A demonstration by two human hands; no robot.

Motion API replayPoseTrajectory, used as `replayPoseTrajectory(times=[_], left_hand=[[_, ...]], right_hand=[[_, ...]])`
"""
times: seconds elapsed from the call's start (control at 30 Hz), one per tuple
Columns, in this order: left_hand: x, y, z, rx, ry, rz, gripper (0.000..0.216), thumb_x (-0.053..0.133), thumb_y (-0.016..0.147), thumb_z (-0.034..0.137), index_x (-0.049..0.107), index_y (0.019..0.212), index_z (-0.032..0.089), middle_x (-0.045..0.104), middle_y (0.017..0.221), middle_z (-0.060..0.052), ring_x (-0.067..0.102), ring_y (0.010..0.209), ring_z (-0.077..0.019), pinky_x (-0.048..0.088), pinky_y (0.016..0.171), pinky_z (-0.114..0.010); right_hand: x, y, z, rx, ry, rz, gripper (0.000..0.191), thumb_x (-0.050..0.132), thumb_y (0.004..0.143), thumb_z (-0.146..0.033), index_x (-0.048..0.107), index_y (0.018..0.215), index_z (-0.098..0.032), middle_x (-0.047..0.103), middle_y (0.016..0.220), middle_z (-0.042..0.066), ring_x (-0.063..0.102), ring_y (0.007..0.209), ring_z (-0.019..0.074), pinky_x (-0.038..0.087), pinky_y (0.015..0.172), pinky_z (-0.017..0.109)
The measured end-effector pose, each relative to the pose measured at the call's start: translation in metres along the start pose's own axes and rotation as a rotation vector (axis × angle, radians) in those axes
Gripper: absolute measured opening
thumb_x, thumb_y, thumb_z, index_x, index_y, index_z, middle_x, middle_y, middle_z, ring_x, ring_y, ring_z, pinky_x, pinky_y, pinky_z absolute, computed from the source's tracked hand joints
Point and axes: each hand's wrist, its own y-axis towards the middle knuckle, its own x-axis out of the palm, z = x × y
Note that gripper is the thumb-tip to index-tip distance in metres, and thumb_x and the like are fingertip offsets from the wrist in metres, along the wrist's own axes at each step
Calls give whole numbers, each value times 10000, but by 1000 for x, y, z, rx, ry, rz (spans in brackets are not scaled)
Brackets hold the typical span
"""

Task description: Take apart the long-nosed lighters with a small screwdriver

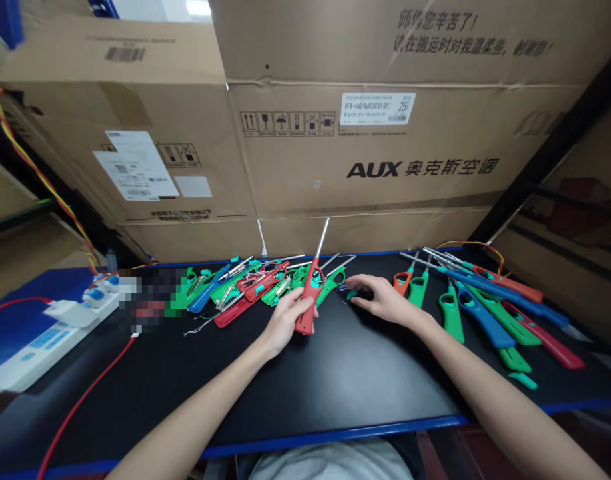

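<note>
My left hand [288, 317] is closed around the handle of a red long-necked lighter [311, 297], its metal tube pointing up and away. My right hand [382, 298] is above the table to the right, fingers curled and thumb and fingertips round a small green plastic piece [352, 294]. A small dark blue part [342, 289] lies right at its fingertips. Behind my left hand is a heap of opened lighter shells and parts, among them a red shell [235, 312] and a green shell [234, 283]. Close to my right wrist lie an orange lighter [400, 283] and a green lighter [418, 289].
Several lighters, such as a blue lighter [485, 317], lie on the right of the black table [335, 387]. A loose green piece [523, 381] is near them. A white power strip [45, 343] with a red cable [92, 393] is at left. Cardboard [305, 180] stands behind.
</note>
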Motion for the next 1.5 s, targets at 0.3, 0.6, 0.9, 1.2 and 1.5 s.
replayPoseTrajectory(times=[0.3, 0.6, 0.9, 1.2, 1.5], left_hand=[[13, -4, -11, 126, 218, 70, 447, 775, 774, 455, 702, 1113, 172, 681, 814, -17, 582, 674, -128, 458, 618, -213], [25, -18, -4, 292, 566, 153, 202, 764, 792, 386, 694, 880, 218, 571, 690, 15, 466, 617, -135, 364, 612, -233], [20, -16, -11, 292, 567, 14, 313, 613, 915, 493, 617, 802, 201, 565, 714, -10, 481, 638, -150, 361, 621, -253], [26, -19, -13, 274, 568, 112, 355, 468, 985, 471, 543, 759, 207, 477, 593, 41, 421, 548, -117, 315, 598, -245], [30, -21, -16, 285, 568, 142, 361, 437, 998, 467, 527, 759, 212, 483, 571, 42, 422, 541, -121, 313, 613, -255]], right_hand=[[24, -2, -50, 62, 439, 118, 300, 589, 993, -472, 684, 1096, -207, 718, 1031, 61, 678, 927, 192, 555, 871, 343], [46, -8, -74, 59, 740, 173, 277, 715, 917, -463, 643, 1035, -224, 702, 1038, 51, 688, 914, 181, 572, 862, 321], [48, -7, -75, 66, 720, 177, 330, 736, 880, -528, 775, 1016, -230, 725, 1053, 54, 677, 943, 218, 559, 887, 348], [47, -5, -77, 160, 825, 204, 331, 808, 802, -517, 820, 979, -238, 759, 998, 46, 697, 981, 248, 569, 949, 399], [52, -6, -81, 226, 895, 254, 330, 837, 770, -497, 831, 966, -232, 764, 1030, 46, 705, 970, 254, 583, 942, 412]])
